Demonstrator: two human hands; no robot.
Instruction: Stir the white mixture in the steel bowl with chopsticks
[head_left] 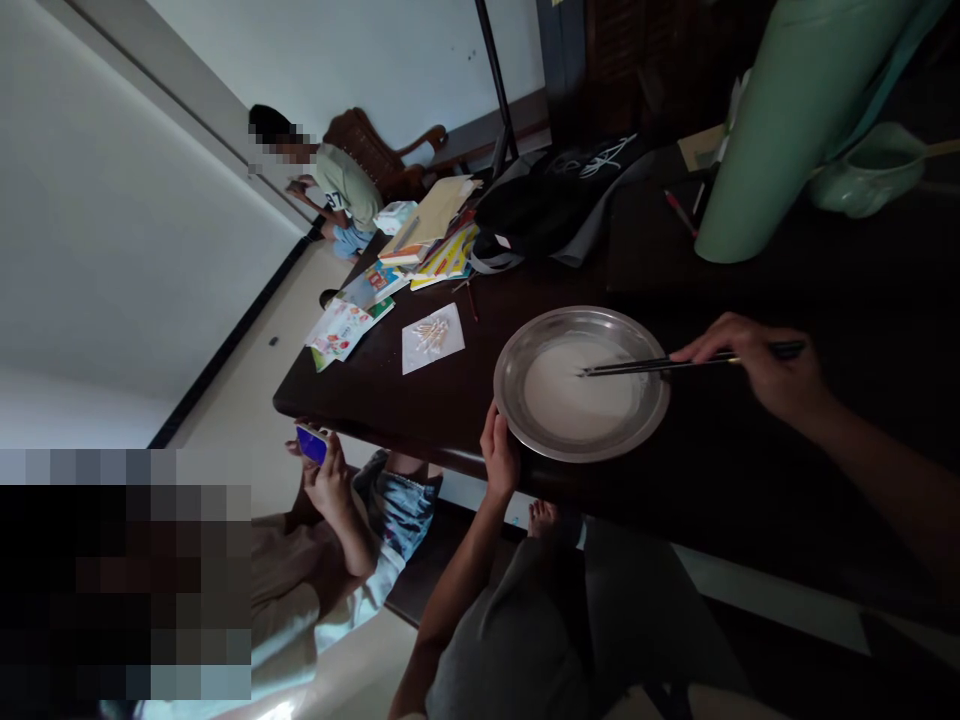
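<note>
A round metal bowl (510, 425) stands on the dark table and holds a milky white liquid (577, 395). My left hand (499, 452) grips the bowl's rim at its near left side, fingers on the outer wall. In my right hand (769, 365), to the right of the bowl, is a pair of dark chopsticks (679, 362) with light metallic ends. The chopsticks reach over the right rim, lying nearly level, and their tips are in the liquid near the middle.
Cotton swabs on a white sheet (433, 338), books (442, 255) and a black bag (532, 215) lie left and behind. A tall green cylinder (787, 130) and a green bowl (870, 170) stand at the back right. One person (330, 490) holds a phone nearby; another (345, 185) sits farther off.
</note>
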